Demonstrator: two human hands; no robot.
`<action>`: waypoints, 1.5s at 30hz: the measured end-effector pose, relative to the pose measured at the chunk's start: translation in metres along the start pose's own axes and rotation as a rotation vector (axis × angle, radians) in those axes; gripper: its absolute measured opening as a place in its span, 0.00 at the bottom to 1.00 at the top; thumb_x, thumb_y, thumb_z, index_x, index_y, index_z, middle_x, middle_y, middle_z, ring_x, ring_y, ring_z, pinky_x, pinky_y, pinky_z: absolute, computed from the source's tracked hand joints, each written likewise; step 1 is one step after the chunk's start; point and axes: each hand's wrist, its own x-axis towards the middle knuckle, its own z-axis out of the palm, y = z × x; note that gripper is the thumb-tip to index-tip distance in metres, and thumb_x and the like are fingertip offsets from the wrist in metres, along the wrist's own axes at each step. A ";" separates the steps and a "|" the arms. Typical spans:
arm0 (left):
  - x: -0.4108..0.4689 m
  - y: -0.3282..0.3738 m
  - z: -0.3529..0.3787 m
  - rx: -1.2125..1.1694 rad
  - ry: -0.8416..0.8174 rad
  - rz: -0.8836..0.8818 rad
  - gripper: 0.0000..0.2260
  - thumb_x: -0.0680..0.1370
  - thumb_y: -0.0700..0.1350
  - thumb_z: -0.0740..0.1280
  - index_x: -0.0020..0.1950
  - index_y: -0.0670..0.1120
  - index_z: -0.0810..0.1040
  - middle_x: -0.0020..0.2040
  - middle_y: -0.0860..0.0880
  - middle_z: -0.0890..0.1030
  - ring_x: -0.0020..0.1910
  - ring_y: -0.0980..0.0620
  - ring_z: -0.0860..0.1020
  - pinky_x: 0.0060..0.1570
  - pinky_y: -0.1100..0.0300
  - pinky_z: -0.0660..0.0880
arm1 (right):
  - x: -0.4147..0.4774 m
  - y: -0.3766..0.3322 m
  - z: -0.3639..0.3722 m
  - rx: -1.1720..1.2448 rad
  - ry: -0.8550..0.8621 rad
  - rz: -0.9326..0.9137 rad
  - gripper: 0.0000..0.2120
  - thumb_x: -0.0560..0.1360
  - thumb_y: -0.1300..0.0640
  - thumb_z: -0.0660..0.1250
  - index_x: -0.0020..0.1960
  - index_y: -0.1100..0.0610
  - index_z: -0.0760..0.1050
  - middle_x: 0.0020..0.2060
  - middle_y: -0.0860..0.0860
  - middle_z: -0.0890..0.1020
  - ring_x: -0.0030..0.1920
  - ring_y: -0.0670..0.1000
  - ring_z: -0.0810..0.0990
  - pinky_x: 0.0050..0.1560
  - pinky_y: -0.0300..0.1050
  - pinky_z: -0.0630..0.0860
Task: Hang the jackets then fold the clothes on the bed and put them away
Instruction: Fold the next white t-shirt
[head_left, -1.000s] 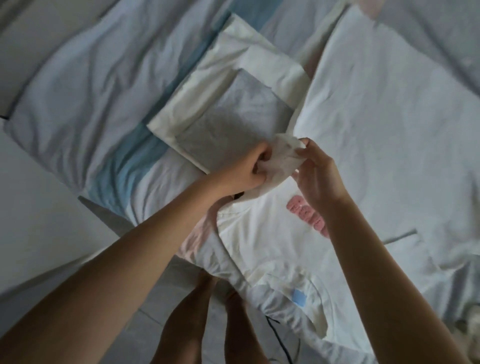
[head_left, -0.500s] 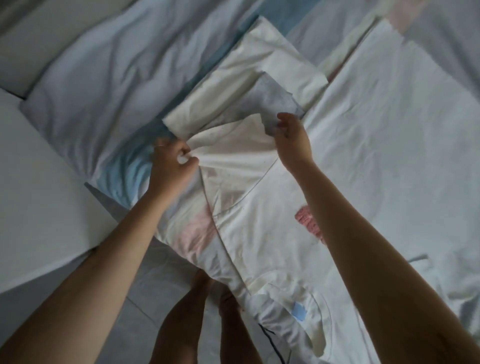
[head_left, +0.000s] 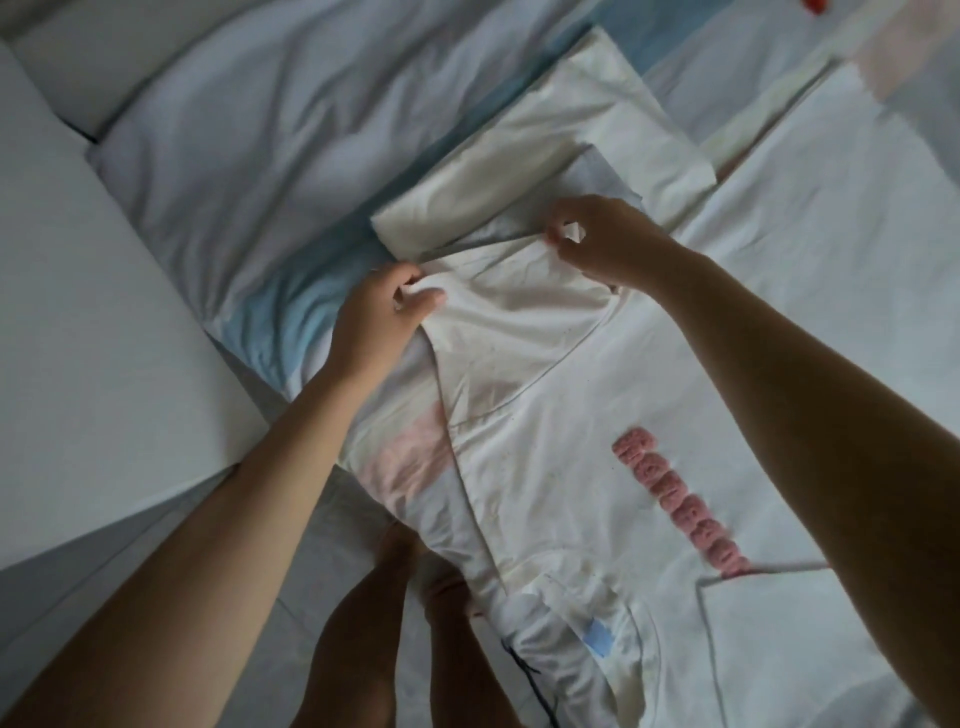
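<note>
White T-shirt (head_left: 571, 493) flat on the bed (head_left: 234, 156), lettering side up, collar end at the bed edge nearest me. My bare legs (head_left: 363, 649) stand just beside that collar end. Blue neck label (head_left: 597, 635) sits inside the collar. Pink raised lettering (head_left: 680, 506) runs across the shirt's chest, its near end going under my right forearm. One sleeve (head_left: 509, 332) sticks out from the shirt's far left side, spread flat.

Left hand (head_left: 382, 317): thumb and fingers curled, pinching the sleeve's left hem corner. Right hand (head_left: 597, 241): fingers curled tight on the other hem corner, a bit of cloth poking out between them. The hem is pulled straight between the two.

Folded cream garment (head_left: 545, 171) lies just beyond the shirt's sleeve, touching the hem, with a grey panel showing on it. Left of the shirt and beyond it, rumpled pale bedding with a blue band (head_left: 311, 306).
</note>
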 end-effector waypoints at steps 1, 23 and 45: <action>0.001 0.002 -0.003 0.002 0.042 0.011 0.14 0.73 0.52 0.71 0.49 0.41 0.79 0.38 0.45 0.78 0.37 0.50 0.73 0.38 0.59 0.67 | 0.003 0.002 -0.001 0.016 0.009 0.017 0.09 0.78 0.57 0.62 0.57 0.58 0.75 0.48 0.56 0.81 0.46 0.56 0.78 0.45 0.43 0.68; 0.012 -0.002 0.011 -0.503 0.197 -0.272 0.16 0.68 0.36 0.76 0.43 0.49 0.71 0.36 0.54 0.72 0.29 0.67 0.72 0.36 0.70 0.69 | 0.025 0.016 0.017 0.386 0.230 0.285 0.08 0.74 0.63 0.62 0.46 0.50 0.72 0.42 0.47 0.78 0.47 0.52 0.78 0.44 0.43 0.73; -0.101 0.100 0.085 0.150 -0.661 0.719 0.16 0.68 0.48 0.77 0.49 0.45 0.75 0.77 0.45 0.57 0.76 0.51 0.57 0.74 0.51 0.56 | -0.191 -0.010 0.115 2.277 0.605 0.934 0.25 0.78 0.40 0.50 0.47 0.55 0.79 0.39 0.55 0.82 0.43 0.56 0.81 0.46 0.48 0.77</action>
